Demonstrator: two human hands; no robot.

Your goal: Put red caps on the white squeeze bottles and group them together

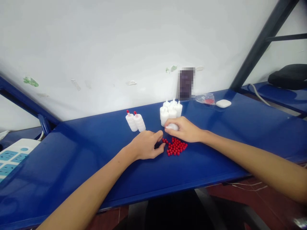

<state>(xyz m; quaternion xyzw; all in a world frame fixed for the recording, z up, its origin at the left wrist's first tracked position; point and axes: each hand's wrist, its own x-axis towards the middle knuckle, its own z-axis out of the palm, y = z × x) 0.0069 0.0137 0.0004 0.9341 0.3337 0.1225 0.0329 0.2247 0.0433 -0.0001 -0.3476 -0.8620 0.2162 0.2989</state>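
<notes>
Two red-capped bottles (139,123) stand done; the clustered bottles (172,114) await caps (177,147), loose on the counter (91,143). Your right hand (187,130) has its grip wrapped round a held bottle (173,126) before the cluster, long axis near level, nozzle leftward. Your left hand (146,145) gapes beside the caps; contact unclear.

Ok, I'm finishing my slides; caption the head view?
The right hand holds a white bottle; the left hand is beside loose red caps on a blue table.
</notes>
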